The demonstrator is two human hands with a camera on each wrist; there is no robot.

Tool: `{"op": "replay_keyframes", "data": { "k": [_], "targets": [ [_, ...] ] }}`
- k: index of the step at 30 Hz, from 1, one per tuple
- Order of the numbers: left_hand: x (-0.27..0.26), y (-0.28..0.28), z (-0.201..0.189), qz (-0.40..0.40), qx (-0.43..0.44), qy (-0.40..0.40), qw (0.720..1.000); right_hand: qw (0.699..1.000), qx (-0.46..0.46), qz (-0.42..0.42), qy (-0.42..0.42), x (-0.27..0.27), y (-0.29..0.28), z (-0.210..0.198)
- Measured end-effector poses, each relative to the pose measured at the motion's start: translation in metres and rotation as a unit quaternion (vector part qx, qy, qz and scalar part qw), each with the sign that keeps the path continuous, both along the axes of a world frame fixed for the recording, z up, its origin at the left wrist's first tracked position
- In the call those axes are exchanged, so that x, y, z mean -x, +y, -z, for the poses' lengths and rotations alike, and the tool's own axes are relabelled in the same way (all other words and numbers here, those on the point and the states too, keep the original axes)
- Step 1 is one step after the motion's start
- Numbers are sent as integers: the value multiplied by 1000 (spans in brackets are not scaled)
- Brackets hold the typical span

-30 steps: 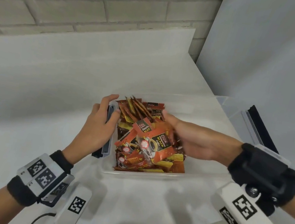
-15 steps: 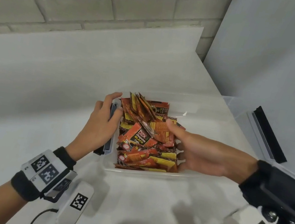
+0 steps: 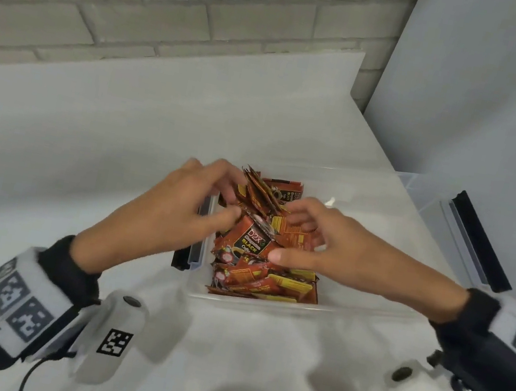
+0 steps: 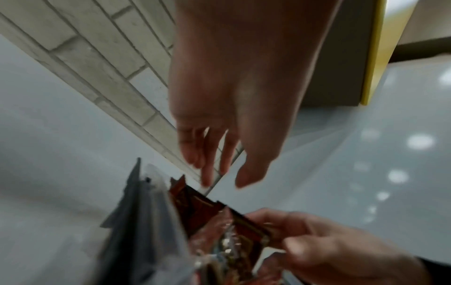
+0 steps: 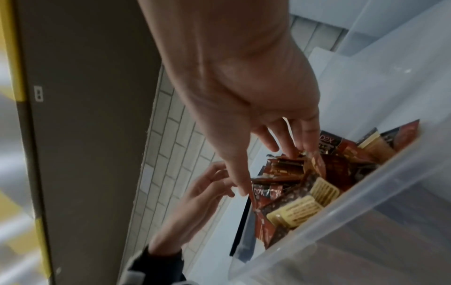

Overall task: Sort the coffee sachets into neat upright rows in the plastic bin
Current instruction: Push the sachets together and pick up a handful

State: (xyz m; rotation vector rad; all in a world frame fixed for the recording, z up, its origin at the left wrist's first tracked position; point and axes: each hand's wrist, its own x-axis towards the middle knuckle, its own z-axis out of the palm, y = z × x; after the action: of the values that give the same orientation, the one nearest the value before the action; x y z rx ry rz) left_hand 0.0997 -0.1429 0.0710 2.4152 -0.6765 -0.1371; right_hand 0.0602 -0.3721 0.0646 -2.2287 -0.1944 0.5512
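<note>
Red-and-gold coffee sachets (image 3: 266,265) lie jumbled in the left end of the clear plastic bin (image 3: 363,312), which sits on the white bench (image 3: 87,137) at the centre of the head view. A few packets at the upper edge of the heap stand on end and lean; the ones toward the lower edge lie flat, long axes running left to right. Both hands are over the pile. The left hand (image 3: 185,206) reaches in from the bin's left rim, fingers loosely spread and apparently gripping nothing. The right hand (image 3: 321,241) comes from the right, its fingers curled onto a sachet at the heap's top; whether it truly pinches it I cannot tell. The flat packets lie just below both hands.
</note>
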Motion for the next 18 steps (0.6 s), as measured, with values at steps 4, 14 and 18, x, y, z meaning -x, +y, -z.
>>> {"op": "replay_keyframes", "data": {
  "k": [4, 14, 18],
  "targets": [
    [11, -7, 4, 71, -81, 123, 986, 995, 21, -93, 13, -6, 15, 10],
    [13, -19, 10, 3, 4, 162, 987, 997, -3, -71, -40, -10, 22, 16],
    [4, -19, -4, -10, 67, 134, 989, 995, -76, -27, -54, -14, 16, 5]
  ]
}}
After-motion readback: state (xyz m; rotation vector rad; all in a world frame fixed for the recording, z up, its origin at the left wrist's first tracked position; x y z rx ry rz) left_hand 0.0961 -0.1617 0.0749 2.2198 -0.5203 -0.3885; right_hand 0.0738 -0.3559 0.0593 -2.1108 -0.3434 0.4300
